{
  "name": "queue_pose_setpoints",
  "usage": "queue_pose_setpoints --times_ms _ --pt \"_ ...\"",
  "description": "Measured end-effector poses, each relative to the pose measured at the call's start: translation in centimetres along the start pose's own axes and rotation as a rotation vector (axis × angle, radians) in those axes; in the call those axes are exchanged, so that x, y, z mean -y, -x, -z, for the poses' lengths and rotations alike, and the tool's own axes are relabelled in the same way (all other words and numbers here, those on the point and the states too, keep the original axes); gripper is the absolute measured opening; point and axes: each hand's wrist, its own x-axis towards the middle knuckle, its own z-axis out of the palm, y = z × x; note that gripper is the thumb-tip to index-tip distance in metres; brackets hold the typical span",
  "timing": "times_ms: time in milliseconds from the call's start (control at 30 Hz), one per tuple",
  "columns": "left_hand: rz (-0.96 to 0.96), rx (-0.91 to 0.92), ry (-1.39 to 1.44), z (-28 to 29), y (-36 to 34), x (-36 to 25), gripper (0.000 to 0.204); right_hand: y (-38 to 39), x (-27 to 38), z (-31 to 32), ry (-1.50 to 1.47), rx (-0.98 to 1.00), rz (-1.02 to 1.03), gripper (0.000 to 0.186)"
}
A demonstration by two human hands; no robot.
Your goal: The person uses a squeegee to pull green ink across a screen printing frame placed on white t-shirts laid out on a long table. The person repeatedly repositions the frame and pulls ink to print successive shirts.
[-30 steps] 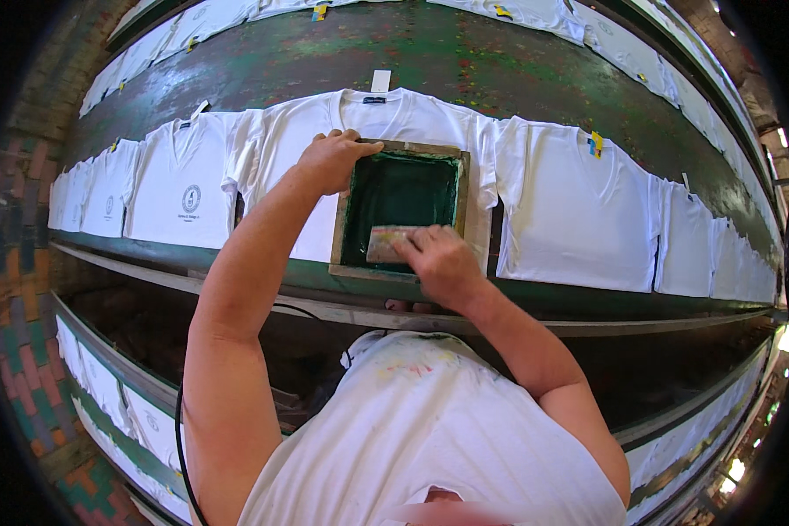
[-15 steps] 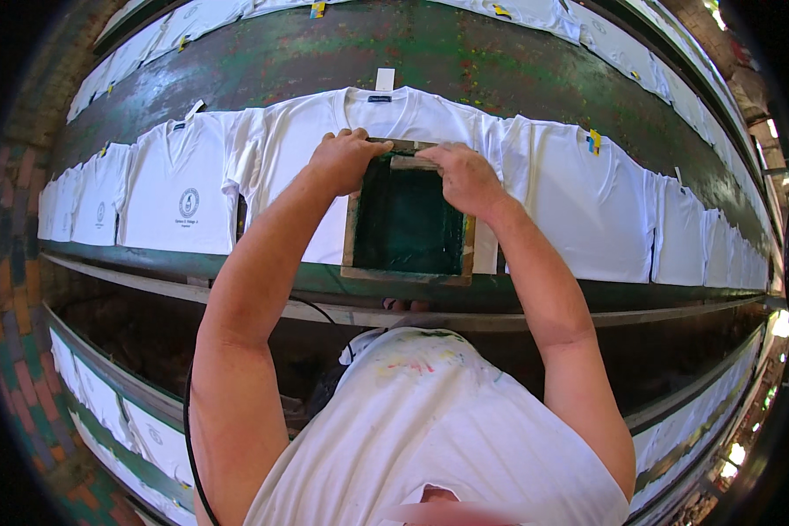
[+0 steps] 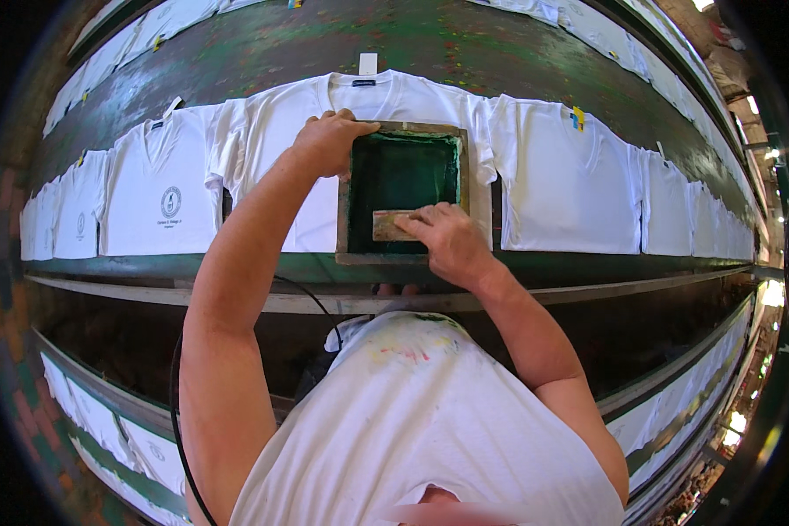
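A square wooden screen frame (image 3: 460, 167) with dark green ink (image 3: 399, 175) inside lies on a white V-neck T-shirt (image 3: 280, 149). My left hand (image 3: 324, 142) grips the frame's top-left corner, fingers curled over its edge. Low inside the frame, my right hand (image 3: 454, 241) is closed on a short, ink-stained squeegee (image 3: 387, 224), which rests crosswise on the inked mesh. To the left is a white shirt bearing a dark round print (image 3: 170, 202); to the right lies a plain white shirt (image 3: 565, 193).
A long dark-green board (image 3: 386, 39) carries more rows of white shirts with small tags along the far side. Below it runs a rail (image 3: 543, 292), and lower boards with shirts (image 3: 136, 434) show at both sides. A thin black cable (image 3: 311, 294) hangs near my left arm.
My right hand moved the squeegee up to the frame's top edge, then back down toward its lower part. My left hand stayed on the corner; the whole view shifted slightly.
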Motion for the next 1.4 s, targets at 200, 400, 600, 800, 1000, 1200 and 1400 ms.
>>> queue_pose_setpoints --times_ms 200,400,600,800,1000,1200,1400 --pt "0.081 -0.245 0.263 -3.1 2.6 1.1 0.1 2.7 2.3 -0.5 -0.022 -0.001 0.016 0.05" --pt "0.331 -0.531 0.675 -9.3 6.7 -3.1 0.055 4.4 2.8 -0.4 -0.153 0.018 0.004 0.048" --pt "0.328 -0.737 0.667 -13.2 9.2 -7.1 0.053 6.4 1.1 -0.1 -0.3 -0.221 -0.19 0.045" --pt "0.238 -0.84 0.616 -13.4 9.6 -7.6 0.046 7.6 -3.0 -2.0 -0.455 -0.484 -0.514 0.056" --pt "0.11 -1.02 0.531 -14.1 11.2 -8.3 0.042 7.9 -5.4 -3.4 -0.999 -0.252 -0.727 0.059" --pt "0.287 -0.95 0.735 -12.6 10.5 -10.4 0.044 9.3 -6.4 -2.3 -1.063 -0.367 -0.595 0.064" --pt "0.26 -0.941 0.948 -11.5 5.4 -20.7 0.041 15.8 -12.5 2.3 -1.133 -0.527 -0.694 0.062"
